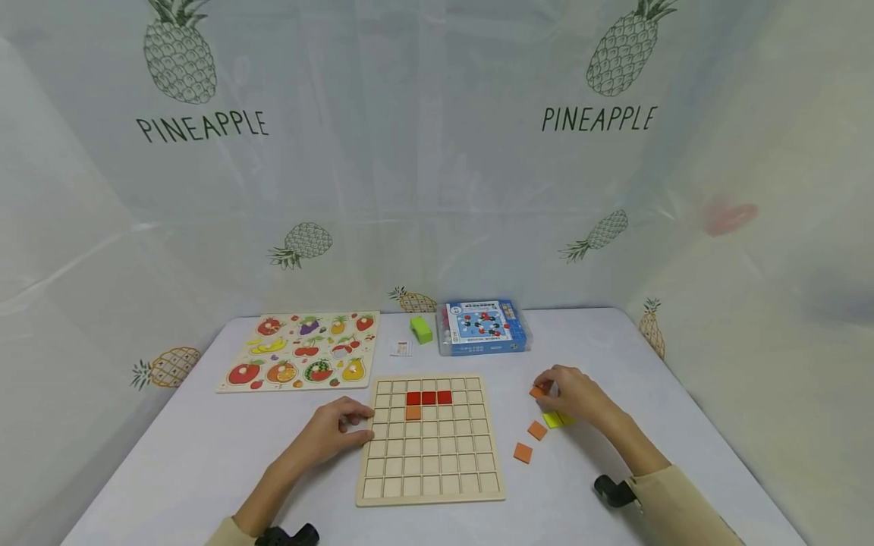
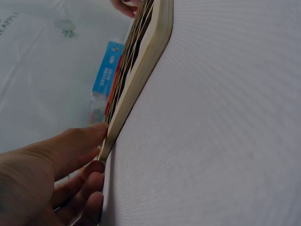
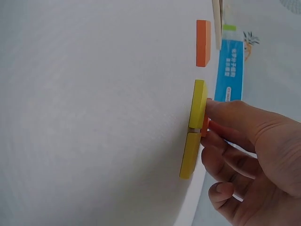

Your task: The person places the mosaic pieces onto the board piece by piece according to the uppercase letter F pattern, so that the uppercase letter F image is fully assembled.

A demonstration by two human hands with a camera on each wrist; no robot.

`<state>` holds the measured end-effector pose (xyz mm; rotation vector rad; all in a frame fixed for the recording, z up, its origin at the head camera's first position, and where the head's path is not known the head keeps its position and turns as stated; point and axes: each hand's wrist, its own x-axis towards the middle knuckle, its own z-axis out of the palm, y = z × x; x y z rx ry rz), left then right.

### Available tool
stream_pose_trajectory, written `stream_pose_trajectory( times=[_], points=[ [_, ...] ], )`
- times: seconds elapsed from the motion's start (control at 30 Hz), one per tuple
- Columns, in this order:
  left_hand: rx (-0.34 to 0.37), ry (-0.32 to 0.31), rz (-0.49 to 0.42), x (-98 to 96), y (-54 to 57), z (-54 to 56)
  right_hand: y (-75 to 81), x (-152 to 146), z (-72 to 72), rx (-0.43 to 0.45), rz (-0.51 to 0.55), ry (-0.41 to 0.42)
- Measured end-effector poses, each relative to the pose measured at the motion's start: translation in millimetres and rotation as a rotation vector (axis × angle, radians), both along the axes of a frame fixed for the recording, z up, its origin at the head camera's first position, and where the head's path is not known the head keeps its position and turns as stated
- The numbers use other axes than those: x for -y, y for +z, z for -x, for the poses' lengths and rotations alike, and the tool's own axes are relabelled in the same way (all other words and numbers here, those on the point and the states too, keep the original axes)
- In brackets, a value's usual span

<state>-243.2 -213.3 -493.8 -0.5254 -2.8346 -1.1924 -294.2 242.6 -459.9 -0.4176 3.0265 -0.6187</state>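
Pickup appears underway: right hand (image 1: 575, 394) pinches orange tile (image 1: 536, 392); relaxed left hand (image 1: 331, 431) touches grid board (image 1: 431, 465). Placement likely needs square alignment.

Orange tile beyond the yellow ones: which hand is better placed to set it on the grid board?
Probably the right hand: it pinches that orange tile, to the right of the grid board. The left hand is on the opposite side, touching the board's left edge.
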Motion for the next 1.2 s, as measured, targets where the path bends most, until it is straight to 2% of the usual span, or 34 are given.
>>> stream_pose_trajectory(
  times=[0.57, 1.2],
  points=[
    [-0.01, -0.006, -0.006, 0.7, 0.9, -0.6, -0.7, 0, 2.9, 0.017, 0.004, -0.022],
    [-0.024, -0.011, -0.014, 0.5, -0.6, -1.8, 6.6, 12, -3.4, -0.038, 0.039, 0.046]
  ],
)
